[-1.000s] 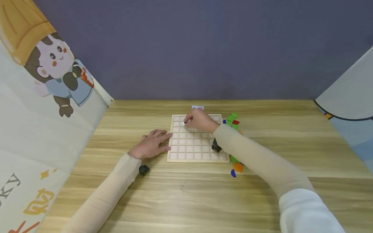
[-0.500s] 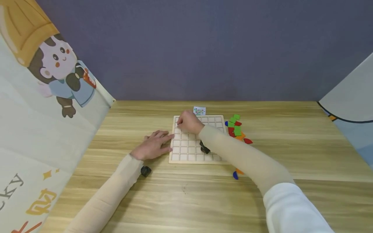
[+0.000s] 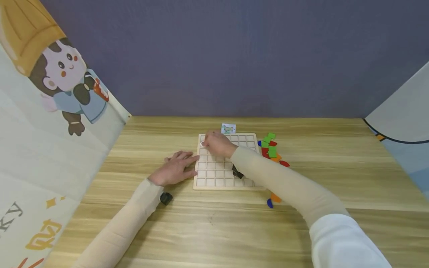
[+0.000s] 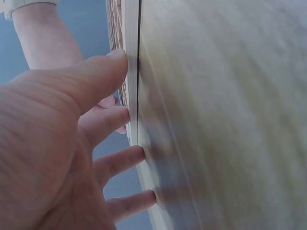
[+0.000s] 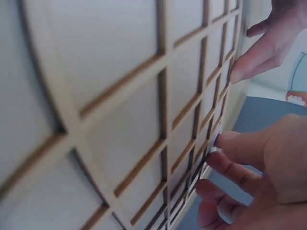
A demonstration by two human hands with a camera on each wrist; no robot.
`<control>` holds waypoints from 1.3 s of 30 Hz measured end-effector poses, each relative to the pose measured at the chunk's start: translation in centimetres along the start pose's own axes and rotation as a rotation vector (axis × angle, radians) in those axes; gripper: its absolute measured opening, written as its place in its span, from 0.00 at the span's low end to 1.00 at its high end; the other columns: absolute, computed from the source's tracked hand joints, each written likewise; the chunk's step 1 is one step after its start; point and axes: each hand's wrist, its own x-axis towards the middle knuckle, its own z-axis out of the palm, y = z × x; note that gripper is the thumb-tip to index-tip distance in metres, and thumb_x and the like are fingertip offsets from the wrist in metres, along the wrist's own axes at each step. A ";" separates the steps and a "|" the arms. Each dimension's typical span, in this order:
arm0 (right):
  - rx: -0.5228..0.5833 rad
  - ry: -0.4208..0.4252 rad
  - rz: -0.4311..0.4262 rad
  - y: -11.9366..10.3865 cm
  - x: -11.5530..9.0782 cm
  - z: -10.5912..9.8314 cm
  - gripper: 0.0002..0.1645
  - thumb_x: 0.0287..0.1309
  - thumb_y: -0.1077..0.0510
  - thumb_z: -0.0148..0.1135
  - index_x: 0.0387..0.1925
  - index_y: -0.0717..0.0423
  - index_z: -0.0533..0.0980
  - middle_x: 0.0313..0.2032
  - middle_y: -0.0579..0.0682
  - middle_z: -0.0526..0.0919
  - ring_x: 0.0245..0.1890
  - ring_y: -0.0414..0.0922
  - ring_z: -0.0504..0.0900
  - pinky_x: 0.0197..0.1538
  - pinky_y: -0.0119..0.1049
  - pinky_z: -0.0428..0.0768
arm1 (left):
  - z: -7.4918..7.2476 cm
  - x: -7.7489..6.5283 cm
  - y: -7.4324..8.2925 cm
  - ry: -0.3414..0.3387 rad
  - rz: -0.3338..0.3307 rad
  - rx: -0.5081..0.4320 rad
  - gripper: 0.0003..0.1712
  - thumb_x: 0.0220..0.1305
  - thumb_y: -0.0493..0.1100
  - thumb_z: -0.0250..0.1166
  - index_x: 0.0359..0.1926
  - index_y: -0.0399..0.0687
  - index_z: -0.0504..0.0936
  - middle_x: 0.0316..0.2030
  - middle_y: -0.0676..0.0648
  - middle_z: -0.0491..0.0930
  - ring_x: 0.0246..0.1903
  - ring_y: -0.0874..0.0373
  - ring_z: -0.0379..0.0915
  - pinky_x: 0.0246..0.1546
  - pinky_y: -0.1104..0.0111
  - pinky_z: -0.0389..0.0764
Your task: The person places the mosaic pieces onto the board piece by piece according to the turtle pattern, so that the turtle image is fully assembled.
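Note:
A pale wooden grid board lies on the table, its square cells divided by raised strips. Over its upper left part my right hand bends down, thumb and fingertips pinching a small white piece at the cells near the left rim. In the right wrist view the right thumb and fingers are right at the grid, and the piece is mostly hidden. My left hand is spread on the table, its thumb and fingertips along the board's left edge; the left wrist view shows the straight fingers against that edge.
Right of the board lies a loose group of coloured pieces: green, red, orange and blue. The right forearm covers part of them. A small printed card lies behind the board, before a dark partition.
My right hand has shifted left across the board with the white piece, towards the left rim, uncovering the card and more coloured pieces. The left hand has stayed at the board's edge.

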 end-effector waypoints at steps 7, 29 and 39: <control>-0.106 -0.131 -0.065 -0.1 -1.0 -0.6 0.27 0.67 0.64 0.49 0.66 0.51 0.66 0.60 0.51 0.68 0.59 0.50 0.64 0.62 0.43 0.64 | -0.1 -0.1 -0.2 0.012 0.009 0.014 0.36 0.67 0.61 0.53 0.72 0.56 0.58 0.70 0.40 0.53 0.68 0.37 0.45 0.53 0.30 0.53; 0.209 0.025 0.159 12.4 -9.3 -6.2 0.26 0.64 0.64 0.56 0.63 0.61 0.68 0.66 0.63 0.60 0.66 0.60 0.56 0.66 0.57 0.54 | 0.1 -0.2 -0.2 0.021 0.011 0.022 0.36 0.67 0.60 0.53 0.72 0.54 0.58 0.70 0.39 0.53 0.67 0.35 0.44 0.53 0.29 0.52; 0.228 0.024 0.251 17.5 -13.3 -6.3 0.21 0.66 0.65 0.52 0.59 0.65 0.72 0.63 0.68 0.64 0.64 0.65 0.57 0.61 0.61 0.60 | 0.0 -0.2 -0.2 0.008 0.012 -0.005 0.36 0.67 0.60 0.53 0.72 0.56 0.58 0.70 0.40 0.52 0.67 0.36 0.44 0.53 0.29 0.51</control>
